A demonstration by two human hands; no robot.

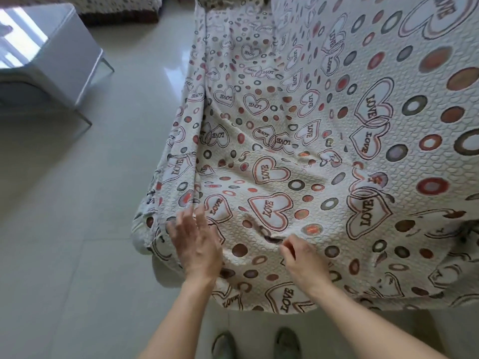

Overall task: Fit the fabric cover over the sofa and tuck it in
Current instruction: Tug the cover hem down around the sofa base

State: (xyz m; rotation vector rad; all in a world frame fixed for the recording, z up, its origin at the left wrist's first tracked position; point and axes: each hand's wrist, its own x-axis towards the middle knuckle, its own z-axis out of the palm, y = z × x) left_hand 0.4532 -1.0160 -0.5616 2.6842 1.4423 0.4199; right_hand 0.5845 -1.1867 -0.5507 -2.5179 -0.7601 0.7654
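A white quilted fabric cover (324,141) printed with LOVE hearts and coloured rings lies draped over the sofa, hiding it fully. Its hem hangs down to the floor along the left side and the near corner, with loose folds there. My left hand (195,242) lies flat with straight fingers on the cover near the front left corner. My right hand (302,257) has its fingers curled and pinches a small fold of the cover just right of the left hand.
A white glossy side table (59,60) on metal legs stands on the pale tiled floor (77,229) at the upper left. Another patterned seat with a dark base (121,16) sits at the top. My two slippered feet (256,343) stand by the sofa front.
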